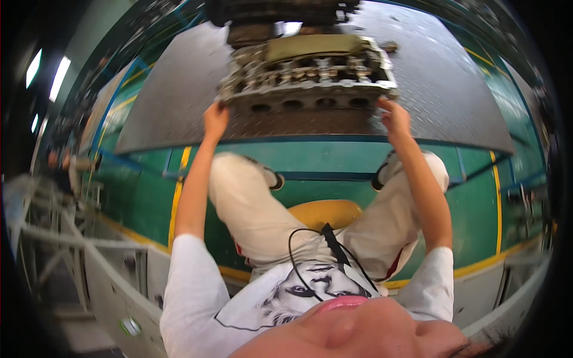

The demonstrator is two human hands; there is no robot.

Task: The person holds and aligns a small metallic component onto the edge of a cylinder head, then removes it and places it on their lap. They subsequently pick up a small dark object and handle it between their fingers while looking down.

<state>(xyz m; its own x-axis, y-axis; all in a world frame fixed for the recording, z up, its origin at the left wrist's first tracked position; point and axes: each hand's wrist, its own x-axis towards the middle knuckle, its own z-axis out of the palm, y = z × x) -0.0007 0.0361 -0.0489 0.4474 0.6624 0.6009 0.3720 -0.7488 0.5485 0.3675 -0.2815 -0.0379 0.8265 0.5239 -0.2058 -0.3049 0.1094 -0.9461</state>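
Note:
A metal engine cylinder head (pixel 304 89), with a row of round ports along its near side, is at the near part of the metal-topped table. My left hand (pixel 216 121) closes on its near left corner. At the opposite end, my right hand (pixel 395 119) has curled fingers against the near right corner, with thumb and forefinger pinching the edge. A flat yellowish-brown plate (pixel 314 47) lies across the far part of the cylinder head. Its underside is hidden, so I cannot tell whether it rests fully on the table.
Dark, blurred engine parts (pixel 280 12) stand just beyond the cylinder head. The textured metal tabletop (pixel 173 89) extends to both sides, on a blue frame (pixel 310 176). Between my legs is a yellow stool seat (pixel 325 213). Another person (pixel 74 170) is far off at left.

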